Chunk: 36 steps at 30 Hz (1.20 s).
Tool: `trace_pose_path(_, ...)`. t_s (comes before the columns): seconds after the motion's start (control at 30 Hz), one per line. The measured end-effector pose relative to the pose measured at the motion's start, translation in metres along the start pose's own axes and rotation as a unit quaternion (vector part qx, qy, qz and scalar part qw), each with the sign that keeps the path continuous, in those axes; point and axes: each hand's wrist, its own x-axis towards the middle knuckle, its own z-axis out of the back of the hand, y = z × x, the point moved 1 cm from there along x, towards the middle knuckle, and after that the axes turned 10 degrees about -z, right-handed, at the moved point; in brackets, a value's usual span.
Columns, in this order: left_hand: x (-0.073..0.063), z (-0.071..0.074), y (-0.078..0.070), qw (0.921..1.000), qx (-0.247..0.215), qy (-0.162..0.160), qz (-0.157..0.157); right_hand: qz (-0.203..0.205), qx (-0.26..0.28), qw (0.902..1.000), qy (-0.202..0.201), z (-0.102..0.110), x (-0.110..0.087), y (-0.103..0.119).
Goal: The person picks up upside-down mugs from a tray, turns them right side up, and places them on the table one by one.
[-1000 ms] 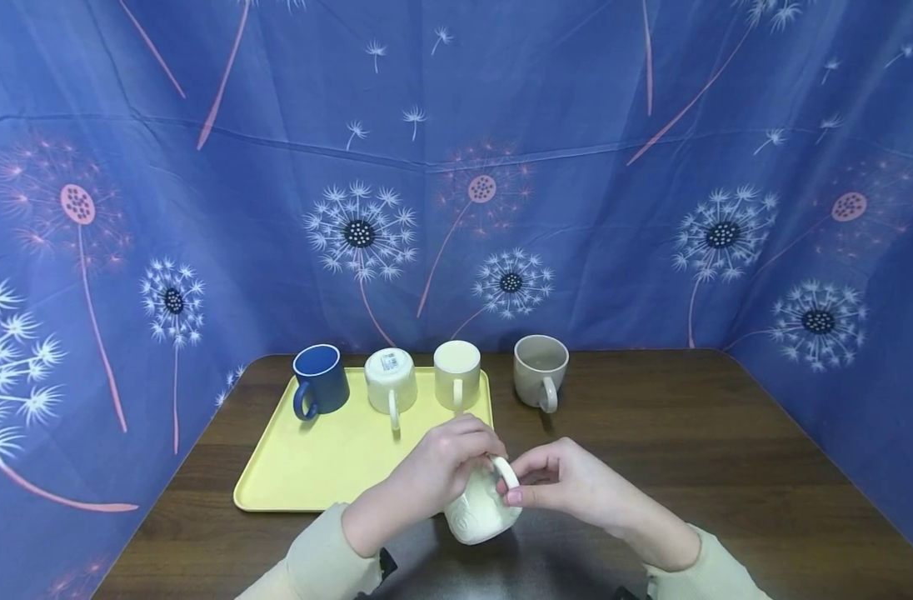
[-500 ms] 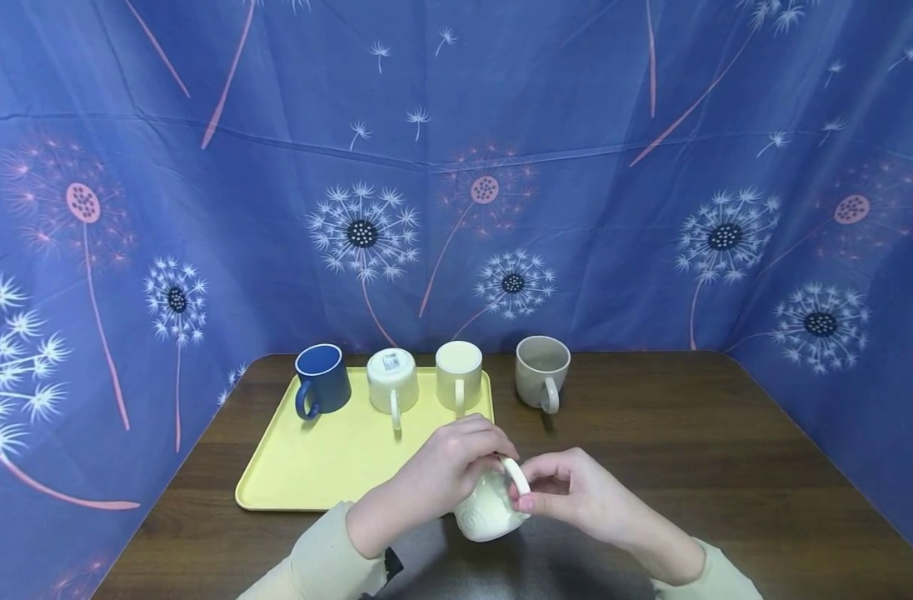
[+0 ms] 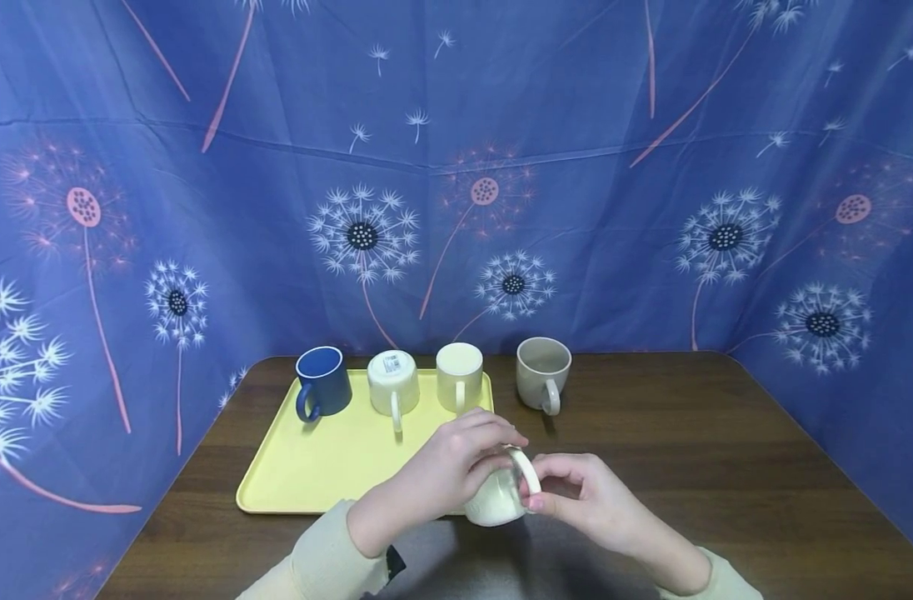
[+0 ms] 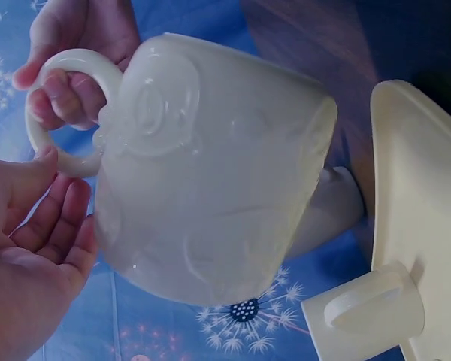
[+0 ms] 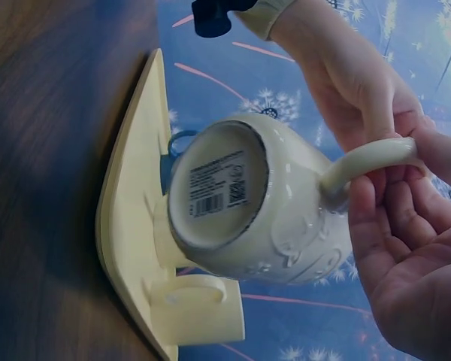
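A cream mug with raised patterns is held tilted in the air in front of the tray. Its base, bearing a printed barcode label, faces the right wrist view. My left hand arches over the mug, its thumb and fingertips pinching the handle end. The fingers of my right hand pass through the handle, with the thumb against it. In the left wrist view the mug body fills the middle, with my left hand at the lower left.
A yellow tray on the wooden table carries a blue mug, an upside-down white mug and a plain white mug. Right of it stands a grey mug. A blue dandelion-print cloth hangs behind.
Both hands have carried the cream mug a little to the right and slightly away from me. The mug's tilt has shifted somewhat. The mugs on the tray and the grey mug stay put.
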Motion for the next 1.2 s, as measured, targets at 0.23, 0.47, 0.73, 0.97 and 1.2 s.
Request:
trace_pose_path(0.23, 0.001, 0.010, 0.003, 0.9983, -0.008, -0.034, 0.046, 0.002, -0.015, 0.9988, -0.046, 0.009, -0.004, -0.002)
trace_pose_path(0.47, -0.001, 0.013, 0.011, 0.9943, -0.002, -0.053, 0.093, -0.003, -0.023, 0.9967, -0.077, 0.018, -0.006, -0.002)
trace_pose_path(0.73, -0.008, 0.010, 0.033, 0.9672, -0.054, -0.079, 0.235, -0.013, -0.062, 0.9900, -0.126, 0.032, -0.011, -0.007)
trace_pose_path(0.97, -0.015, 0.008, 0.049, 0.9461, -0.095, -0.099, 0.293, -0.011, -0.056, 0.9883, -0.142, 0.046, -0.014, -0.010)
trace_pose_path(1.2, -0.019, 0.002, 0.060, 0.9442, -0.055, -0.103, 0.308, -0.026, -0.075, 0.9783, -0.192, 0.058, -0.017, -0.011)
